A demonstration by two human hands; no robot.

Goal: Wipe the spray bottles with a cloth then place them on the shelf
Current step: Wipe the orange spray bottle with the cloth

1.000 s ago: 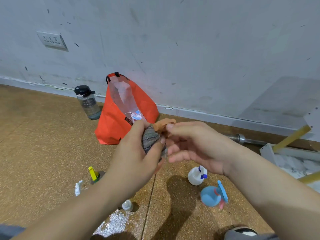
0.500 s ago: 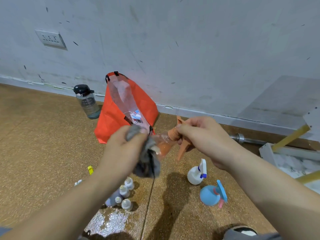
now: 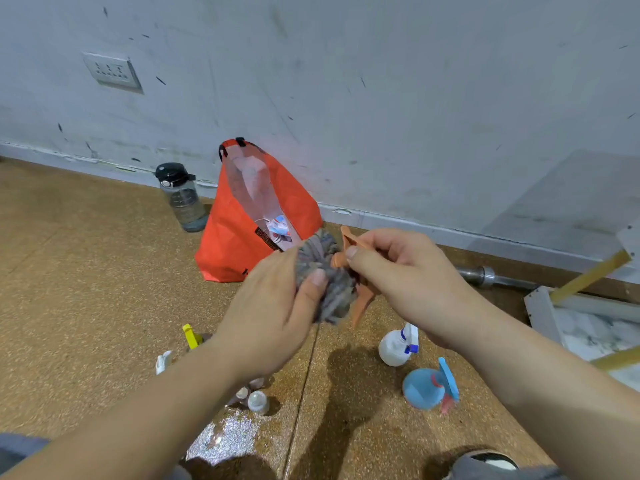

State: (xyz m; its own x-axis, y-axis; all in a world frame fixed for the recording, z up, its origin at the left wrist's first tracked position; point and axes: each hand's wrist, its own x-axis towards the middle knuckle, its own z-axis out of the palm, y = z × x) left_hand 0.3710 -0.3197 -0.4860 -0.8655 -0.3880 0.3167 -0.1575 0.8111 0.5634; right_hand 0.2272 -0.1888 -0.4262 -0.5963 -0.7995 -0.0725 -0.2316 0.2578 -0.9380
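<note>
My right hand [image 3: 401, 278] grips the orange trigger head of a spray bottle [image 3: 362, 303] held in mid-air. My left hand [image 3: 273, 313] holds a grey cloth [image 3: 325, 278] wrapped round the bottle's body, which is hidden under it. On the floor below stand a white spray bottle with a blue nozzle [image 3: 396, 346] and a blue spray bottle with a pink trigger [image 3: 429, 388]. A yellow trigger [image 3: 191, 336] and a white one [image 3: 162, 362] show left of my forearm. Several small white-capped bottles [image 3: 254, 398] sit under it.
An orange bag [image 3: 239, 237] leans on the wall beside a dark water bottle [image 3: 181, 199]. A white shelf with yellow bars [image 3: 585, 306] lies at the right, a metal bar [image 3: 491, 275] along the skirting. A wet patch [image 3: 225, 438] glistens on the cork floor.
My left hand has brought the cloth back up over the bottle's body, which showed clear orange half a second ago. The trigger is again at my right fingertips.
</note>
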